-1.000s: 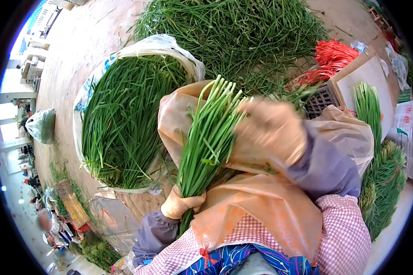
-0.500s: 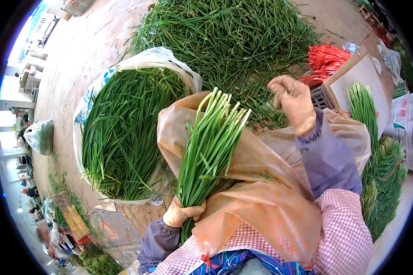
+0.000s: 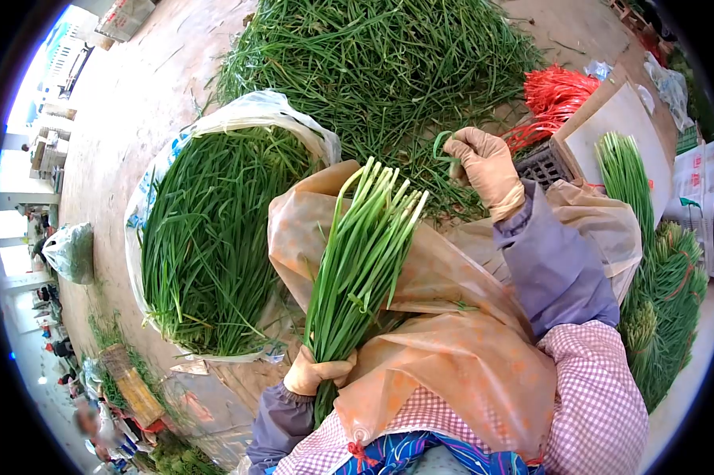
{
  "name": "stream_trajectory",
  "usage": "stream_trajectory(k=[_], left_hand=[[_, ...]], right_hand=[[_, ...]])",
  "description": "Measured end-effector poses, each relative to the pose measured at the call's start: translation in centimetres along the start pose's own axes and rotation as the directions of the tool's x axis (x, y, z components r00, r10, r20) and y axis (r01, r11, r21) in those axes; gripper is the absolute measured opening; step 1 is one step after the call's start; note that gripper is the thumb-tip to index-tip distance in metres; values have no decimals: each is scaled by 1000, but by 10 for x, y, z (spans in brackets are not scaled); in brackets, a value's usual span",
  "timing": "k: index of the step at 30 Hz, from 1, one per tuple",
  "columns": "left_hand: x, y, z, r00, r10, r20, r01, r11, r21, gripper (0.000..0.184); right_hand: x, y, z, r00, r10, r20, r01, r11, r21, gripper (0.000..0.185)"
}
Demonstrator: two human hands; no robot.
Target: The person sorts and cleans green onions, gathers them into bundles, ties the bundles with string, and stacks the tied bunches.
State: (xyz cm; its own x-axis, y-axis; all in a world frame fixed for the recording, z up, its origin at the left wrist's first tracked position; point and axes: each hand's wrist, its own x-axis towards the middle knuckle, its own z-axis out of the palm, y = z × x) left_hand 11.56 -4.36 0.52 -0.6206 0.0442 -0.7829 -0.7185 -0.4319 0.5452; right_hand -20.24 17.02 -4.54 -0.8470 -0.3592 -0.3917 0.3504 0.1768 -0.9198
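My left hand (image 3: 319, 372), in a tan glove, is closed round the lower, leafy part of a bunch of garlic chives (image 3: 361, 265). The pale stem ends point away from me, over my lap. My right hand (image 3: 484, 168), gloved as well, is raised to the right of the bunch, apart from it. Its fingers pinch a loose, curled green leaf (image 3: 439, 144). Under the bunch an orange-tinted plastic apron (image 3: 452, 348) covers my lap. Left of the bunch stands a white plastic sack (image 3: 138, 261) full of chives.
A large heap of loose greens (image 3: 389, 63) lies ahead on the floor. Red ties (image 3: 559, 95) lie beside a dark crate (image 3: 543, 166) and a board (image 3: 622, 154). Tied bundles (image 3: 666, 317) are stacked at right. A bamboo stool-like object (image 3: 131, 384) is at lower left.
My right hand has moved slightly left and down, and a curled green leaf now shows at its fingertips. My left hand keeps its hold on the bunch, nearly still.
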Motion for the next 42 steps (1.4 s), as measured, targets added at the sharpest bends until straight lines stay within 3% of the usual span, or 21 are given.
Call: stream_trajectory(k=[2, 3, 4, 6, 9, 13, 16, 20, 23, 24, 26, 27, 29, 30, 31, 32, 34, 36, 37, 40, 42], left_hand=[[2, 1, -4, 999, -18, 26, 18, 1000, -10, 23], [4, 1, -4, 999, 0, 44, 1, 1000, -3, 22], [4, 3, -2, 999, -1, 43, 1, 1000, 16, 21], [2, 7, 1, 1000, -4, 29, 3, 999, 53, 19], [-1, 6, 2, 999, -24, -28, 25, 999, 45, 17], [-1, 10, 3, 1000, -30, -2, 30, 999, 37, 18], [1, 9, 3, 999, -30, 20, 30, 1000, -5, 21], [3, -5, -17, 988, -12, 151, 38, 985, -169, 23], [6, -11, -21, 970, 17, 241, 57, 954, -295, 27], [9, -15, -23, 961, 12, 276, 74, 951, -301, 27], [14, -21, -31, 941, 3, 340, 108, 945, -308, 27], [18, -28, -40, 915, 25, 404, 135, 922, -364, 30], [19, -29, -41, 890, 57, 453, 159, 892, -424, 29], [19, -29, -40, 875, 74, 478, 173, 876, -451, 29], [18, -29, -39, 873, 71, 483, 190, 862, -471, 28], [18, -31, -40, 864, 87, 496, 195, 850, -489, 28], [21, -36, -41, 843, 130, 522, 205, 819, -536, 29], [19, -38, -34, 858, 200, 473, 139, 796, -589, 32], [22, -40, -36, 844, 225, 486, 133, 792, -597, 32], [24, -38, -33, 842, 217, 493, 139, 796, -589, 32], [25, -36, -32, 842, 198, 502, 147, 811, -567, 32]], right_hand=[[0, 10, 10, 947, -217, 238, 218, 976, 22, 16], [-8, 6, 26, 949, -153, 275, 156, 988, 10, 26], [-5, 4, 33, 932, -52, 360, 136, 967, -213, 27], [6, 21, 52, 865, 71, 497, -23, 994, -102, 31], [8, 38, 74, 896, -129, 425, 120, 992, 48, 16], [-1, 28, 63, 909, -175, 379, 280, 930, -240, 13], [14, 44, 56, 827, -556, 84, 563, 819, -112, 10], [63, 45, -23, 940, -50, -336, 162, 935, 315, 9], [64, 75, -26, 998, 19, -57, 9, 889, 458, 15], [45, 72, -8, 976, 26, 216, -144, 822, 551, 29], [9, 63, 28, 825, 21, 564, -302, 861, 409, 53], [-4, 73, 40, 622, -116, 774, -495, 708, 503, 67], [-7, 87, 62, 592, -165, 788, -615, 539, 575, 66], [-8, 85, 66, 648, -135, 750, -593, 529, 607, 59], [-2, 67, 56, 645, -99, 758, -514, 677, 526, 39], [-8, 50, 49, 809, 54, 585, -423, 745, 516, 25], [4, 54, 30, 912, -81, 402, -276, 605, 747, 21], [16, 49, 5, 992, -34, 118, -76, 590, 804, 18], [13, 49, -3, 969, -133, 210, -49, 724, 689, 22], [-34, 29, 20, 802, 15, 597, -167, 965, 201, 31], [-82, 5, 66, 841, -69, 537, -142, 929, 342, 37]])
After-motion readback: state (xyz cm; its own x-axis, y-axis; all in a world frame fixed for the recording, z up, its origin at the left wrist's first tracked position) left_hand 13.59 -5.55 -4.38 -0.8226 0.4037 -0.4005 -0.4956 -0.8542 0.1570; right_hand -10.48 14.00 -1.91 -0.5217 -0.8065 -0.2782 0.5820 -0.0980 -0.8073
